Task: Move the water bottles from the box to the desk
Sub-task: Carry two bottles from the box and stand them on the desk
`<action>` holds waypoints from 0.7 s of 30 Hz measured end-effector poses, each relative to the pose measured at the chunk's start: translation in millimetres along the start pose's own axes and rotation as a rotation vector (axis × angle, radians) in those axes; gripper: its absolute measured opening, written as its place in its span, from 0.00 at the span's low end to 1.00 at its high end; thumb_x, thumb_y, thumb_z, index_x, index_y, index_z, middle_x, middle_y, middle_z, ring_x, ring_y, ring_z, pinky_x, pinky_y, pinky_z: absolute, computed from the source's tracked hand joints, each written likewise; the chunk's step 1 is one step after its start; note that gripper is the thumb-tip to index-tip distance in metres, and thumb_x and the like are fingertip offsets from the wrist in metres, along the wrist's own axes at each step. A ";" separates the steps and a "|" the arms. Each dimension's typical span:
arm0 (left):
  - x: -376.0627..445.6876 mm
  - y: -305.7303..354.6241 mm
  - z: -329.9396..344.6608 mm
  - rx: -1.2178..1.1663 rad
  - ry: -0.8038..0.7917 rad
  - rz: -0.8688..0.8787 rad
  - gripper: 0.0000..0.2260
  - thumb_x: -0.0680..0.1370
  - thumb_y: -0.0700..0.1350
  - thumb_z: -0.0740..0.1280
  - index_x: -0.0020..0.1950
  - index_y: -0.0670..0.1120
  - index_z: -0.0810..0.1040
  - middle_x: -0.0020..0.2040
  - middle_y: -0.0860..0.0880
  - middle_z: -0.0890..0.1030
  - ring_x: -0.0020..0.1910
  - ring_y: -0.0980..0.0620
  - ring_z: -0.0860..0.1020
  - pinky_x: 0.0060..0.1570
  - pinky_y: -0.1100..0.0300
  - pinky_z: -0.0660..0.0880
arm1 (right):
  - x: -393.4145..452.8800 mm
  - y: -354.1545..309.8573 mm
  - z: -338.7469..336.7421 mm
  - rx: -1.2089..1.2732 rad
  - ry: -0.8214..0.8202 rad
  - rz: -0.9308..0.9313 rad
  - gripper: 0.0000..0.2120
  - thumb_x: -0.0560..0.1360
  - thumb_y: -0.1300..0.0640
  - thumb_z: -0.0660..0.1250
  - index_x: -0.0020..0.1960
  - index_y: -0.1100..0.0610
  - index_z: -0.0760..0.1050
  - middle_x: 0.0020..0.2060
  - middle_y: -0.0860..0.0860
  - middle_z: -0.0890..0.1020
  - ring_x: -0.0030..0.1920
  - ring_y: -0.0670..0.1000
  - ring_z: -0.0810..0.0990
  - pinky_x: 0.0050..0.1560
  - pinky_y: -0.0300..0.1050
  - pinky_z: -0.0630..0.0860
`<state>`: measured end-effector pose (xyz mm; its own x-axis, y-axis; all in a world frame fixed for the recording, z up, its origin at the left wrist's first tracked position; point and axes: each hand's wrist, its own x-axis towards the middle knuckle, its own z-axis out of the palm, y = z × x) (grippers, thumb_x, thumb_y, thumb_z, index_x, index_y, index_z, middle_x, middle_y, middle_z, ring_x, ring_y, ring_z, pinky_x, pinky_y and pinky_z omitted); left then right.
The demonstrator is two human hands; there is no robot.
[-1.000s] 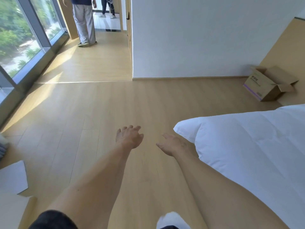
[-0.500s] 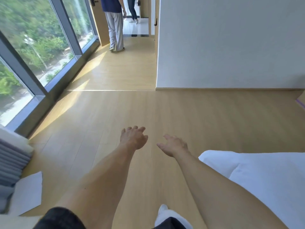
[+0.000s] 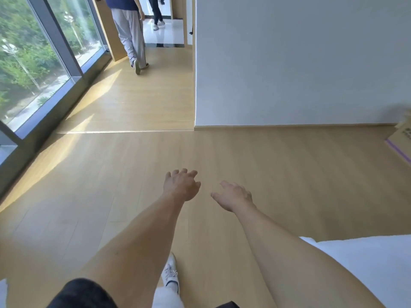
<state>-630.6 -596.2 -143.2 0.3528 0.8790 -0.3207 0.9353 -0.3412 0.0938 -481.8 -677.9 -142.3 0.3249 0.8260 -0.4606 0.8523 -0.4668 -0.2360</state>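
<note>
Water bottles: none visible, and no desk in view. Cardboard box (image 3: 400, 138) sits cut off at the right frame edge, contents hidden. Left hand (image 3: 180, 185) and right hand (image 3: 233, 196) hover, fingers relaxed, holding nothing. Judged progress: transfer incomplete; bottle count moved is unknown.

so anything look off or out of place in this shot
Nothing is spilled or broken. The one oddity for the task: the cardboard box sits on the floor at the far right edge, mostly cut off and blurred, and no bottles or desk show. The left hand and right hand reach forward with nothing in them.
</note>
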 end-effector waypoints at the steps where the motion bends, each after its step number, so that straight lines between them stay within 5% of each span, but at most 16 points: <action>1: 18.5 6.7 -2.7 0.002 -0.004 0.026 0.23 0.83 0.59 0.54 0.78 0.56 0.64 0.74 0.49 0.70 0.74 0.44 0.66 0.73 0.46 0.59 | 11.8 5.0 -5.8 0.011 0.007 0.022 0.30 0.79 0.36 0.57 0.77 0.46 0.62 0.73 0.54 0.69 0.74 0.57 0.66 0.70 0.53 0.62; 21: 329.0 120.8 -98.5 0.142 -0.123 0.528 0.24 0.83 0.59 0.53 0.79 0.57 0.61 0.75 0.49 0.67 0.75 0.45 0.64 0.75 0.47 0.57 | 214.9 53.7 -151.3 0.222 0.148 0.503 0.30 0.77 0.38 0.58 0.77 0.45 0.62 0.72 0.54 0.71 0.72 0.56 0.68 0.70 0.53 0.63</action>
<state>-398.9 -315.4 -144.5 0.7585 0.5344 -0.3729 0.6167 -0.7736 0.1459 -304.2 -477.7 -124.5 0.7364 0.5127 -0.4414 0.4762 -0.8563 -0.2002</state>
